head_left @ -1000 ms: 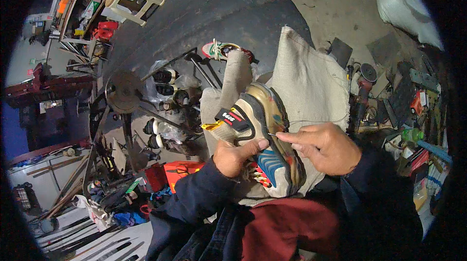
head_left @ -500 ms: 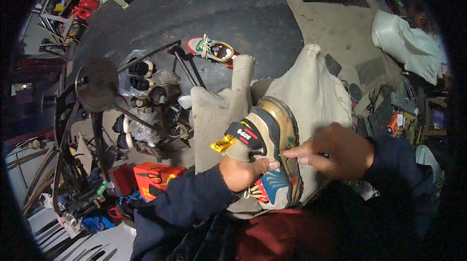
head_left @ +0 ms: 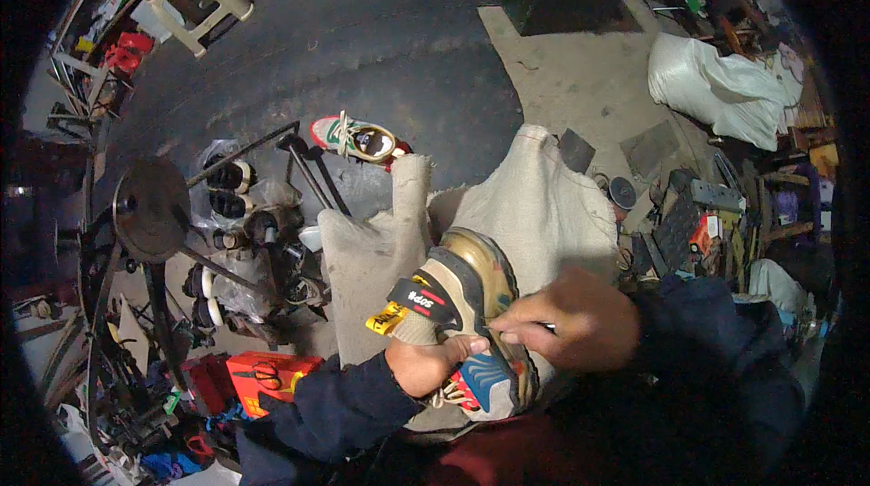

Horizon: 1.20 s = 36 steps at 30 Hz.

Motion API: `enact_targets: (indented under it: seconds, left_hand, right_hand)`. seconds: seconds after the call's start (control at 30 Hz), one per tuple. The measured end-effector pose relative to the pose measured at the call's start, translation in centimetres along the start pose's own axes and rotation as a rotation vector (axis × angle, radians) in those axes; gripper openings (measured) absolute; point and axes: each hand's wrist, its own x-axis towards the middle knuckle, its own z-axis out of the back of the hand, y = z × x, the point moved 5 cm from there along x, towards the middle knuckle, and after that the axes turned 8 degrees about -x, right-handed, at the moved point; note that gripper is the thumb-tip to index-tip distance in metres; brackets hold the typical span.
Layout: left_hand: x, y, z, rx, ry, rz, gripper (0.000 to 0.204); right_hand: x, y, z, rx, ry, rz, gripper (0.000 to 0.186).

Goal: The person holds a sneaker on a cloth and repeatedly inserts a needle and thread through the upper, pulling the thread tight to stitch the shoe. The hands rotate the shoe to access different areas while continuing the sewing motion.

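Observation:
A sneaker (head_left: 488,381) with a beige, black and blue upper, a yellow tab and a thick tan sole lies tilted on its side over my lap. My left hand (head_left: 428,366) is closed around its upper, the thumb pressed near the sole edge. Against the seam between upper and sole, my right hand (head_left: 575,321) has its fingers pinched together. A small dark-and-shiny bit shows at these fingers, too small to name. Under the sneaker, a beige cloth (head_left: 535,191) covers my knees.
A red, white and green shoe (head_left: 361,138) lies on the dark floor mat beyond my knees. To the left stands a metal machine with a round wheel (head_left: 150,209), beside bagged shoes (head_left: 228,191). Scissors (head_left: 266,374) rest on a red box (head_left: 294,366). A white sack (head_left: 716,87) lies far right.
The whole view has shifted, so the scene sits lower and further left. Both hands stay at the sneaker, and my right fingers remain pinched at the sole seam.

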Motion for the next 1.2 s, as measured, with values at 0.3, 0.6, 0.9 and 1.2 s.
enact_targets:
  seconds: [0.3, 0.6, 0.9, 1.2]
  left_hand:
    - [-0.6, -1.3, -0.9, 0.090, -0.090, -0.015, 0.049]
    - [-5.9, -1.0, 1.1, -0.263, -0.083, 0.026, 0.061]
    - [-6.2, -3.8, 1.6, 0.382, 0.047, 0.027, 0.015]
    - [-9.1, -6.3, 1.7, 0.899, -0.188, -0.339, 0.012]
  right_hand:
    - [-0.2, 0.1, 0.4, 0.170, 0.000, -0.047, 0.014]
    - [-3.1, 0.3, 0.5, 0.290, 0.045, -0.111, 0.018]
    - [-4.7, 0.0, -1.2, 0.303, -0.084, -0.120, 0.017]
    - [-5.2, -0.6, -1.7, 0.325, -0.099, -0.173, 0.017]
